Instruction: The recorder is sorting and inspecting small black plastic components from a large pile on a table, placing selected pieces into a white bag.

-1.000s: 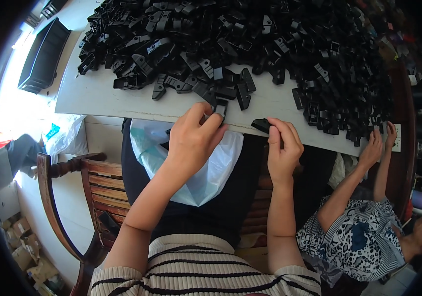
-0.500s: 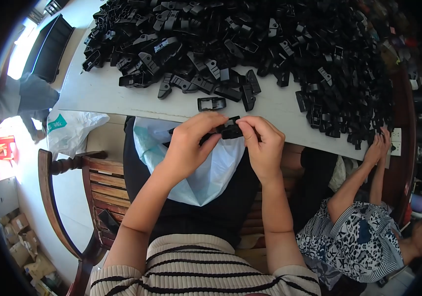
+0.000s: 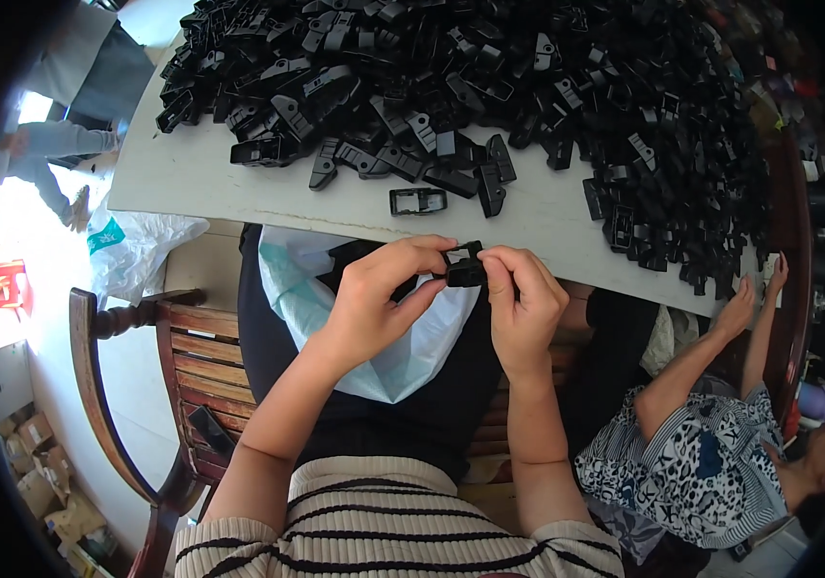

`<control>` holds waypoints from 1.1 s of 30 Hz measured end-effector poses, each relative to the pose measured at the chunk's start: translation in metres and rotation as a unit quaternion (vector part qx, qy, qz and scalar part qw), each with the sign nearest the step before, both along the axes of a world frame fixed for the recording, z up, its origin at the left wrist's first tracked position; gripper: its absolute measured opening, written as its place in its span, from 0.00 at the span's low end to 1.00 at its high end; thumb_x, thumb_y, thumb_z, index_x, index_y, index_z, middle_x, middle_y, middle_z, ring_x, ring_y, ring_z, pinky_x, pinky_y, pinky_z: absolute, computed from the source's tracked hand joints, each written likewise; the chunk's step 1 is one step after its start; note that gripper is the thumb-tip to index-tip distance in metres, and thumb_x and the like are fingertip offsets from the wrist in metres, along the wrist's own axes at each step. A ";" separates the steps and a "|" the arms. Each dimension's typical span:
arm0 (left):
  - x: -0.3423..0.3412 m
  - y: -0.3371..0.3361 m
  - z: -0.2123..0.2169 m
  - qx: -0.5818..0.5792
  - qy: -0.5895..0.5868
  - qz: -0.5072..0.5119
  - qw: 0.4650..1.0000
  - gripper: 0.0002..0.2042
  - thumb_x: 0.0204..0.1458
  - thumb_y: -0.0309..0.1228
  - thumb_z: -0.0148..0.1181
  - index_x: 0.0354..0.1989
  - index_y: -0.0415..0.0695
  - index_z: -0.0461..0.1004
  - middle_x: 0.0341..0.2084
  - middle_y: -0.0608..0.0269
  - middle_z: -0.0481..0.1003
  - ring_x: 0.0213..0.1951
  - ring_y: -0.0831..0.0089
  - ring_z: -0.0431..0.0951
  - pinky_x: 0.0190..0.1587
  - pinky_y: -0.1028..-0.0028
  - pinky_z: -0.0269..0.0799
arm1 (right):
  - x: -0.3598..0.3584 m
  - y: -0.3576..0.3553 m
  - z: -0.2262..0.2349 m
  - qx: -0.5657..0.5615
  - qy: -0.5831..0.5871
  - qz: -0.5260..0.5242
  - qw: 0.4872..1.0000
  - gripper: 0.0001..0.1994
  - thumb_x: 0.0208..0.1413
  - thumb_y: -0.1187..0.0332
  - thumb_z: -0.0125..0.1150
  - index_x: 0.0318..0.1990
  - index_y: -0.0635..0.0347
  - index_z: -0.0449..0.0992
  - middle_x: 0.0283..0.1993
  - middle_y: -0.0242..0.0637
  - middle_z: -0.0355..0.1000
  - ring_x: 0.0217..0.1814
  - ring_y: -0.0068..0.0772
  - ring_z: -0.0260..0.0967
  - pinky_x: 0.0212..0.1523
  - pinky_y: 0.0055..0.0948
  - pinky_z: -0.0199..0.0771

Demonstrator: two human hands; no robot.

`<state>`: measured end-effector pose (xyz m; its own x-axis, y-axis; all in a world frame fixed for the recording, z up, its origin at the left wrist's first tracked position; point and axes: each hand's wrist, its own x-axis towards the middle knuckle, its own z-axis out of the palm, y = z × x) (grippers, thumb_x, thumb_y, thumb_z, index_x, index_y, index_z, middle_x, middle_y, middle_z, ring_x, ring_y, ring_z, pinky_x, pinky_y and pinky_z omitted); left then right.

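Between my two hands, over the front edge of the table, is a small black plastic frame-like part (image 3: 465, 264). My left hand (image 3: 380, 292) pinches its left side with thumb and forefinger. On its right side, the thumb and bent fingers of my right hand (image 3: 524, 301) close around the edge. A white and pale-blue plastic bag (image 3: 388, 371) lies open on my lap beneath, with dark parts partly visible in it behind my left hand. Nearest on the table, a single black rectangular part (image 3: 418, 201) lies apart from the large pile of black plastic parts (image 3: 451, 58).
The pale table (image 3: 210, 188) has its front edge close to my lap. At right a person in a patterned top (image 3: 697, 462) reaches to the table. A wooden chair arm (image 3: 94, 376), a white bag (image 3: 143, 250) and another person's leg (image 3: 56, 144) are at left.
The black part has moved slightly right and nearer to me, turning between my fingers. At right the other person's hands have spread apart; at far left a person has shifted position.
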<state>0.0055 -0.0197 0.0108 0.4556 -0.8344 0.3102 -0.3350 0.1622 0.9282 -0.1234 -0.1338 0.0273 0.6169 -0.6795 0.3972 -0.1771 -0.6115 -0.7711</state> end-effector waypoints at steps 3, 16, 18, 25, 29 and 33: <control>-0.003 -0.001 0.001 -0.028 -0.014 0.004 1.000 0.18 0.42 0.14 0.63 0.44 0.37 0.73 0.42 0.54 0.77 0.39 0.60 0.79 0.42 0.70 0.76 | -0.001 0.000 0.001 -0.062 -0.012 0.005 0.998 0.03 0.52 0.78 0.62 0.33 0.66 0.74 0.26 0.41 0.71 0.24 0.37 0.69 0.25 0.28 0.68; -0.008 -0.003 0.007 -0.040 -0.106 0.002 0.994 0.21 0.44 0.16 0.62 0.50 0.38 0.72 0.41 0.54 0.77 0.40 0.57 0.78 0.41 0.67 0.76 | -0.010 0.005 0.004 -0.120 -0.012 -0.035 0.992 0.03 0.52 0.78 0.62 0.33 0.66 0.74 0.26 0.42 0.71 0.25 0.41 0.71 0.26 0.30 0.70; -0.009 -0.002 0.006 -0.040 -0.104 -0.003 0.994 0.21 0.44 0.16 0.63 0.50 0.38 0.72 0.42 0.54 0.77 0.41 0.57 0.78 0.42 0.68 0.76 | -0.008 0.005 0.003 -0.179 -0.009 -0.012 0.984 0.04 0.52 0.77 0.62 0.33 0.67 0.74 0.27 0.41 0.71 0.26 0.41 0.71 0.26 0.31 0.71; -0.014 -0.001 0.001 -0.051 0.041 -0.020 0.998 0.20 0.44 0.18 0.65 0.49 0.37 0.72 0.43 0.56 0.77 0.43 0.66 0.79 0.47 0.72 0.75 | -0.011 0.011 0.000 -0.152 0.004 0.003 0.988 0.10 0.50 0.71 0.66 0.35 0.67 0.73 0.28 0.42 0.71 0.26 0.42 0.70 0.25 0.32 0.69; -0.018 0.000 0.005 -0.082 0.166 -0.033 0.982 0.19 0.47 0.16 0.63 0.49 0.35 0.70 0.44 0.55 0.77 0.46 0.69 0.78 0.51 0.72 0.73 | -0.013 0.007 -0.009 0.169 -0.044 0.075 0.982 0.15 0.51 0.62 0.69 0.35 0.64 0.72 0.31 0.32 0.66 0.24 0.20 0.59 0.23 0.19 0.59; -0.014 0.003 0.006 -0.117 0.257 -0.057 0.958 0.18 0.49 0.11 0.56 0.49 0.34 0.67 0.46 0.53 0.74 0.52 0.67 0.74 0.57 0.71 0.68 | -0.004 0.001 0.003 0.092 -0.039 0.124 0.987 0.14 0.53 0.62 0.67 0.35 0.64 0.71 0.30 0.33 0.65 0.24 0.21 0.60 0.23 0.20 0.59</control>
<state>-0.0083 -0.0163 0.0166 0.5083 -0.8229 0.2539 0.1882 0.3939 0.8997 -0.1269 -0.1329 0.0305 0.7457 -0.5770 0.3332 0.0244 -0.4761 -0.8791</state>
